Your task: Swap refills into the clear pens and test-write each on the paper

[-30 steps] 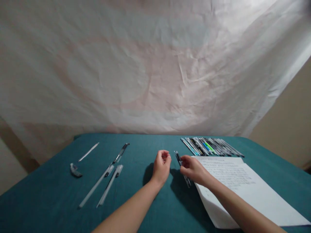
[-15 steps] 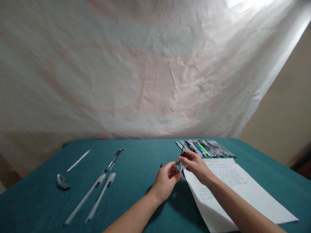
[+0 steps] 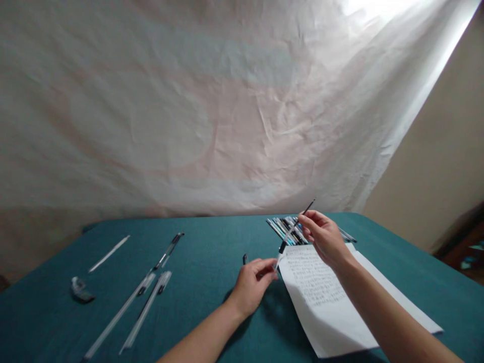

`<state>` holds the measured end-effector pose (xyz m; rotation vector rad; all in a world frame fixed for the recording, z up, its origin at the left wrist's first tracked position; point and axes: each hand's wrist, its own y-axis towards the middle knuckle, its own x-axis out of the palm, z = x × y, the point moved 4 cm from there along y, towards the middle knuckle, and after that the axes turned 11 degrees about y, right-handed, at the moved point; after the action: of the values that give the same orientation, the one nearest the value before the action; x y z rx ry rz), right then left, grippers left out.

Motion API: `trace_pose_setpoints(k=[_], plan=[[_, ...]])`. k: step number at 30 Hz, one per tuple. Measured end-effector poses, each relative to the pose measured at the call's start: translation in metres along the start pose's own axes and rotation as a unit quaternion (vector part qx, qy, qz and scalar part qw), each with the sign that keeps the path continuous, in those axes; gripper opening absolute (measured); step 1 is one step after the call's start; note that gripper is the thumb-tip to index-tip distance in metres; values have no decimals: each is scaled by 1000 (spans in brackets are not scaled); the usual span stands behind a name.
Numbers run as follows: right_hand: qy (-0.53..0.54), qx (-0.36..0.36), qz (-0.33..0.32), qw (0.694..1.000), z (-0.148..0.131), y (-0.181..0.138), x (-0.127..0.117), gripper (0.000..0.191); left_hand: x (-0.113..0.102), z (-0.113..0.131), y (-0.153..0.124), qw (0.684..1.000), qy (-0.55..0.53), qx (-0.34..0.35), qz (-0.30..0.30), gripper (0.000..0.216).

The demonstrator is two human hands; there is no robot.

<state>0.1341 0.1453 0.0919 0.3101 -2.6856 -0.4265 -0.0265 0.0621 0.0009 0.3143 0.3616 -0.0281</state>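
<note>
My left hand (image 3: 251, 285) pinches a clear pen barrel (image 3: 279, 259) with a black section at its upper end, beside the paper's left edge. My right hand (image 3: 325, 239) is raised above the written paper (image 3: 321, 272). Its thumb and fingers are closed on a thin pen refill (image 3: 309, 206) with a dark tip pointing up and right. The refill's lower part slants down to the barrel's black end; whether it is still inside the barrel I cannot tell. A small black piece (image 3: 245, 258) shows just behind my left hand, partly hidden.
A row of pens (image 3: 282, 229) lies at the back right, partly behind my right hand. To the left on the green cloth (image 3: 212, 252) are clear pen parts (image 3: 147, 312), a dark slim pen (image 3: 170, 250), a white stick (image 3: 109, 253) and a crumpled grey piece (image 3: 80, 291).
My right hand has moved up and right, away from my left hand, drawing the refill out along the barrel's line. My left hand keeps its hold. The view has shifted slightly right.
</note>
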Motion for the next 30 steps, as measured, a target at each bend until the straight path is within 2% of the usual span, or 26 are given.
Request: trace_pose_setpoints(k=[14, 21, 27, 30], plan=[[6, -10, 14, 1000, 0, 2, -5, 22, -3, 8, 0, 1000, 28, 4, -2, 29], [-32, -12, 7, 999, 1, 1, -3, 24, -3, 7, 0, 1000, 30, 10, -2, 30], [-136, 6, -81, 987, 2, -9, 14, 26, -3, 6, 1, 1000, 18, 19, 10, 28], [-201, 50, -133, 969, 13, -12, 17, 30, -6, 1, 2, 998, -13, 15, 53, 25]])
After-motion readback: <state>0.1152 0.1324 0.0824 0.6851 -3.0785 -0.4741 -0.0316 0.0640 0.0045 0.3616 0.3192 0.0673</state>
